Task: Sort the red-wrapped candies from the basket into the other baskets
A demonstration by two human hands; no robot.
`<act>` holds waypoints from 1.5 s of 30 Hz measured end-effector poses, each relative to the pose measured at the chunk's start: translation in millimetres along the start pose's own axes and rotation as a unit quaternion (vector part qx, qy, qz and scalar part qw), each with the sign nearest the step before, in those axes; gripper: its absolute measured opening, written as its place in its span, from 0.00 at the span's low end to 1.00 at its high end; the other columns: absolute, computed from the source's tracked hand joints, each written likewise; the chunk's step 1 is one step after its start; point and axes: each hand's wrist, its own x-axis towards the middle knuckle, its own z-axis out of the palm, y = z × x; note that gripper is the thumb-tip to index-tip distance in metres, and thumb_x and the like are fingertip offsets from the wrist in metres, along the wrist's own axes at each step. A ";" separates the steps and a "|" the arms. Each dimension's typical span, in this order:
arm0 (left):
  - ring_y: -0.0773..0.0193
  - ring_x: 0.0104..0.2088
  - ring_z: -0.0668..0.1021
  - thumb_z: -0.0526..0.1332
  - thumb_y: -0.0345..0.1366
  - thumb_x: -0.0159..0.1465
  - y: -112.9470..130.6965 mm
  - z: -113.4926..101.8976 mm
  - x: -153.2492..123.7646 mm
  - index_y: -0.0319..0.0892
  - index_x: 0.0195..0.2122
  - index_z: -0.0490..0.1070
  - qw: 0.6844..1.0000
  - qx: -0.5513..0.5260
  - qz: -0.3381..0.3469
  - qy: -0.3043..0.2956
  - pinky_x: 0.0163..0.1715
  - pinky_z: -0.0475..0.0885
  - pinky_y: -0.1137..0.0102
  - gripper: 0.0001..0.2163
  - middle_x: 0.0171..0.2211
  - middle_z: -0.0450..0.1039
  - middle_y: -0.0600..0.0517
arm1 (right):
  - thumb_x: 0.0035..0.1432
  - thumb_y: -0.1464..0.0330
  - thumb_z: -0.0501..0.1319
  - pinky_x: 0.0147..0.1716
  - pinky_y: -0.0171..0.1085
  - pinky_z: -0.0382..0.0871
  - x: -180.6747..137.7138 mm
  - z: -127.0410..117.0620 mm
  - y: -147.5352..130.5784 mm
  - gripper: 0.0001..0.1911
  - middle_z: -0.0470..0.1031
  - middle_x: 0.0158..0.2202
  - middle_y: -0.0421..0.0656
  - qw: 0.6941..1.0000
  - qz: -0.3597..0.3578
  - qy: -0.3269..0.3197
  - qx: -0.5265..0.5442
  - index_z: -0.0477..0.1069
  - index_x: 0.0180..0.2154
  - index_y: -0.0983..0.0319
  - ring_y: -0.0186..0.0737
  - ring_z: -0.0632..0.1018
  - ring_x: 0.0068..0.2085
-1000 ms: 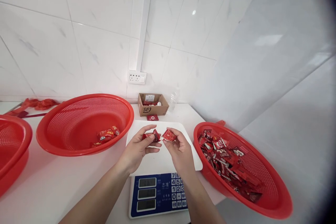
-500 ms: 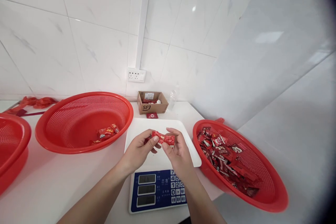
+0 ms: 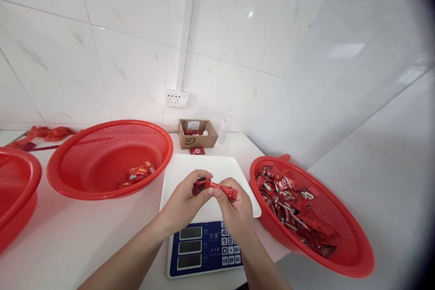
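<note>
Both my hands meet over the white pan (image 3: pixel 185 170) of a digital scale (image 3: pixel 204 249). My left hand (image 3: pixel 185 199) is closed on small red candy packets (image 3: pixel 200 186). My right hand (image 3: pixel 234 206) pinches a red packet (image 3: pixel 227 190) right beside them, fingertips touching the left hand's. A red mesh basket (image 3: pixel 340 253) at my right holds several red packets (image 3: pixel 292 208). Another red basket (image 3: pixel 102 145) at my left holds a few packets (image 3: pixel 137 174).
A third red basket (image 3: pixel 20 181) shows at the far left edge. An open cardboard box (image 3: pixel 199 133) stands by the wall, a red packet (image 3: pixel 197 150) in front of it and a clear bottle (image 3: pixel 223 130) beside it. Red plastic bags (image 3: pixel 44 133) lie at the back left. A wall socket (image 3: pixel 176 99) is above.
My hands came together and moved lower and nearer over the scale pan. The right hand's packet now sits against those in the left hand.
</note>
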 end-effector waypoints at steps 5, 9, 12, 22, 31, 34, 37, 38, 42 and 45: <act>0.64 0.37 0.71 0.57 0.42 0.63 1.2 -2.7 1.0 0.45 0.49 0.61 1.000 -0.031 -0.001 0.002 0.33 0.69 0.69 0.15 0.40 0.67 0.51 | 0.59 0.56 0.55 0.24 0.33 0.62 -0.9 -4.8 2.5 0.16 0.67 0.22 0.37 1.000 0.022 0.019 -0.003 0.64 0.26 0.60 0.34 0.68 0.24; 0.67 0.32 0.73 0.56 0.40 0.63 6.5 -6.3 1.7 0.46 0.52 0.56 0.993 -0.099 -0.017 0.058 0.29 0.69 0.70 0.18 0.43 0.68 0.49 | 0.59 0.56 0.55 0.24 0.33 0.61 0.6 -12.2 10.2 0.17 0.65 0.21 0.36 0.998 0.011 0.056 -0.038 0.63 0.24 0.60 0.34 0.66 0.23; 0.69 0.29 0.72 0.57 0.38 0.62 9.8 -8.7 1.2 0.45 0.50 0.57 0.988 -0.124 -0.021 0.085 0.28 0.67 0.72 0.16 0.42 0.70 0.49 | 0.58 0.56 0.56 0.25 0.34 0.61 3.2 -15.2 22.9 0.18 0.65 0.20 0.36 0.994 0.009 0.087 -0.063 0.63 0.23 0.60 0.34 0.67 0.24; 0.67 0.30 0.73 0.59 0.37 0.59 11.6 -7.8 -0.1 0.46 0.46 0.57 0.982 -0.167 -0.030 0.078 0.31 0.70 0.68 0.15 0.38 0.68 0.53 | 0.58 0.54 0.55 0.29 0.37 0.65 9.4 -10.0 47.3 0.17 0.73 0.25 0.40 0.990 0.071 0.018 -0.119 0.69 0.27 0.60 0.40 0.73 0.28; 0.67 0.32 0.71 0.65 0.37 0.55 11.2 -8.8 0.4 0.46 0.42 0.60 0.989 -0.133 -0.041 0.046 0.28 0.66 0.72 0.17 0.34 0.71 0.53 | 0.54 0.56 0.59 0.40 0.46 0.68 12.7 -11.1 58.2 0.23 0.78 0.37 0.45 0.985 0.097 0.013 -0.139 0.70 0.49 0.58 0.47 0.77 0.38; 0.67 0.31 0.70 0.65 0.38 0.55 10.7 -8.9 0.4 0.44 0.37 0.65 0.993 -0.105 -0.037 0.029 0.29 0.66 0.72 0.12 0.33 0.70 0.53 | 0.55 0.58 0.58 0.40 0.46 0.69 14.6 -12.1 58.1 0.22 0.76 0.39 0.46 0.986 0.083 0.023 -0.139 0.69 0.50 0.60 0.46 0.76 0.40; 0.65 0.32 0.70 0.63 0.41 0.57 9.4 -8.3 0.1 0.42 0.38 0.70 0.996 -0.084 -0.027 0.017 0.32 0.67 0.70 0.11 0.33 0.70 0.52 | 0.56 0.58 0.58 0.42 0.46 0.69 13.9 -12.7 50.5 0.19 0.74 0.46 0.50 0.993 0.057 0.039 -0.099 0.71 0.46 0.61 0.48 0.74 0.47; 0.65 0.32 0.71 0.63 0.42 0.58 8.9 -8.0 -0.1 0.42 0.38 0.70 0.997 -0.079 -0.024 0.014 0.32 0.68 0.69 0.11 0.32 0.70 0.52 | 0.57 0.57 0.57 0.42 0.45 0.70 12.8 -12.7 45.8 0.18 0.75 0.45 0.49 0.996 0.053 0.030 -0.070 0.71 0.45 0.61 0.47 0.75 0.46; 0.65 0.31 0.72 0.62 0.44 0.58 8.4 -6.7 -1.0 0.43 0.39 0.71 0.997 -0.077 -0.023 -0.007 0.34 0.69 0.67 0.12 0.31 0.71 0.52 | 0.60 0.54 0.53 0.34 0.38 0.70 6.1 -10.5 23.6 0.17 0.76 0.30 0.43 0.995 0.027 -0.082 0.057 0.71 0.36 0.60 0.40 0.76 0.32; 0.66 0.29 0.72 0.63 0.44 0.57 10.5 -5.4 -1.4 0.43 0.40 0.71 0.996 -0.087 -0.033 -0.010 0.34 0.70 0.67 0.13 0.29 0.71 0.53 | 0.59 0.55 0.56 0.30 0.35 0.67 1.6 -7.1 12.8 0.15 0.72 0.26 0.39 0.991 0.025 -0.095 0.089 0.68 0.30 0.60 0.37 0.73 0.29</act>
